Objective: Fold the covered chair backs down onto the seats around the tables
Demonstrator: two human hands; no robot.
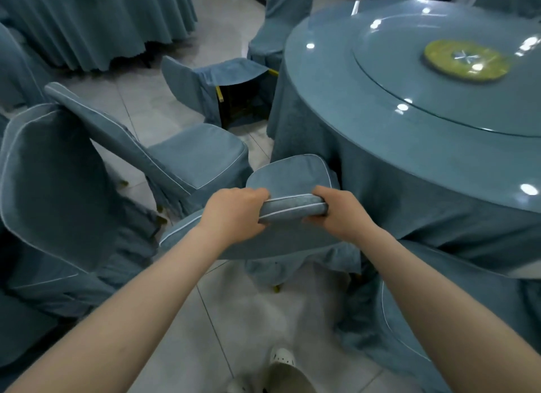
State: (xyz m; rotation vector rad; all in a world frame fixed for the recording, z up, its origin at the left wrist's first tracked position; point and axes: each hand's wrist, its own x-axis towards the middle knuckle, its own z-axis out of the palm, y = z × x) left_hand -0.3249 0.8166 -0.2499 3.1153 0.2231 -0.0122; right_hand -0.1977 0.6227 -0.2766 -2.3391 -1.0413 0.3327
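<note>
A blue-grey covered chair with white piping stands right in front of me against the round table (336,79). My left hand (234,214) grips the left end of its chair back's top edge (292,206), and my right hand (336,214) grips the right end. The back leans forward over the seat (292,173), which shows just beyond my hands. The chair's skirt hangs to the floor below my wrists.
Two upright covered chairs stand at my left: one (187,161) beside the held chair, one (55,193) nearer. A chair with its cover lifted (222,79) and another chair (281,26) stand farther round the table. A second draped table (96,21) fills the far left. My foot (281,363) is on grey tiles.
</note>
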